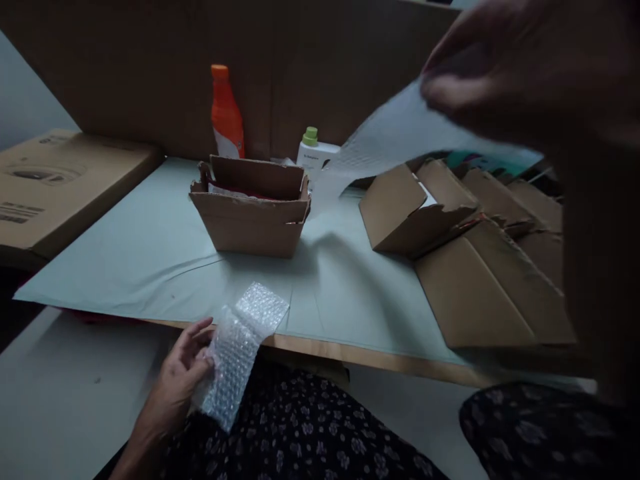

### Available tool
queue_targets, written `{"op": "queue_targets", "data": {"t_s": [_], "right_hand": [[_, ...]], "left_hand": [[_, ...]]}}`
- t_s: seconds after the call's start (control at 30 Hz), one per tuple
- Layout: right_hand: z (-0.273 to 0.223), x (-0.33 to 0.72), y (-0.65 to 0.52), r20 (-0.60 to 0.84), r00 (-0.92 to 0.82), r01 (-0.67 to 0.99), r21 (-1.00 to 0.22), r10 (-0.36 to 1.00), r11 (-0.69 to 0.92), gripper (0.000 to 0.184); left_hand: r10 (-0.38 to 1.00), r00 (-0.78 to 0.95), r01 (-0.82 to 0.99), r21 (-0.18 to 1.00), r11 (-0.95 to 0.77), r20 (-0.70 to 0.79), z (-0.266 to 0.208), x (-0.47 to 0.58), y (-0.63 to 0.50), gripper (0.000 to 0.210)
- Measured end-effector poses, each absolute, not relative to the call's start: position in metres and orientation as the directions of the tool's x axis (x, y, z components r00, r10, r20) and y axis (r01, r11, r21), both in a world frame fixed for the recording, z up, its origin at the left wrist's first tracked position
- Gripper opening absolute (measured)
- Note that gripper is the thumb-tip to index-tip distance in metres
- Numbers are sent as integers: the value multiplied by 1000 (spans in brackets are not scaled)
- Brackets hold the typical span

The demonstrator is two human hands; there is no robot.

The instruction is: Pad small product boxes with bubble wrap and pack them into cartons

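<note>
My left hand (183, 370) grips a piece of bubble wrap (233, 360) by its left edge, and the far end of the wrap rests on the front edge of the table. Raised at the upper right, my right hand (480, 80) pinches a thin white sheet (390, 137) between thumb and fingers. The sheet is blurred and hangs down toward the left, so its material is hard to make out. Beyond the bubble wrap stands an open cardboard box (253, 223) with something red and white inside, only partly visible.
Several cardboard boxes (475, 287) lie tilted together on the right of the table (150, 233). Behind the middle box stand an orange bottle (227, 113) and a white bottle with a green cap (313, 150). A large flat carton (65, 180) lies at the left.
</note>
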State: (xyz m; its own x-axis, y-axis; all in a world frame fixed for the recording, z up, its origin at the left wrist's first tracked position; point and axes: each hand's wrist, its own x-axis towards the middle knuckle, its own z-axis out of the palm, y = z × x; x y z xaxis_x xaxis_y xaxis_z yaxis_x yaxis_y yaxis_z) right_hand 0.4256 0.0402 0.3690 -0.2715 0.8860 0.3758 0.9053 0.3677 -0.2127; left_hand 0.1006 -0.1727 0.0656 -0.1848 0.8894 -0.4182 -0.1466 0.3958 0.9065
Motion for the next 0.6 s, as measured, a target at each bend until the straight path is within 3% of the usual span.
{"op": "queue_targets", "data": {"t_s": [0.03, 0.1, 0.13, 0.2, 0.3, 0.43, 0.6], "right_hand": [[362, 415, 27, 392, -314, 940, -2, 865, 342, 37], [337, 400, 5, 377, -456, 858, 426, 806, 286, 30], [321, 395, -3, 316, -517, 799, 513, 796, 315, 25], [283, 392, -15, 205, -598, 724, 552, 775, 414, 21], [221, 392, -29, 62, -653, 703, 421, 755, 573, 22], [145, 388, -55, -83, -754, 644, 95, 651, 759, 20], [115, 392, -75, -64, -774, 619, -293, 630, 729, 21]], "left_hand": [[876, -196, -163, 896, 413, -440, 65, 101, -177, 70], [855, -220, -201, 879, 432, -470, 68, 101, -184, 66], [850, -229, -222, 875, 430, -475, 71, 101, -187, 64], [842, -233, -264, 865, 427, -486, 79, 99, -190, 65], [820, -184, -303, 825, 477, -542, 86, 96, -195, 62], [760, -98, -271, 753, 600, -642, 84, 90, -202, 36], [838, -248, -178, 873, 455, -487, 92, 87, -198, 24]]}}
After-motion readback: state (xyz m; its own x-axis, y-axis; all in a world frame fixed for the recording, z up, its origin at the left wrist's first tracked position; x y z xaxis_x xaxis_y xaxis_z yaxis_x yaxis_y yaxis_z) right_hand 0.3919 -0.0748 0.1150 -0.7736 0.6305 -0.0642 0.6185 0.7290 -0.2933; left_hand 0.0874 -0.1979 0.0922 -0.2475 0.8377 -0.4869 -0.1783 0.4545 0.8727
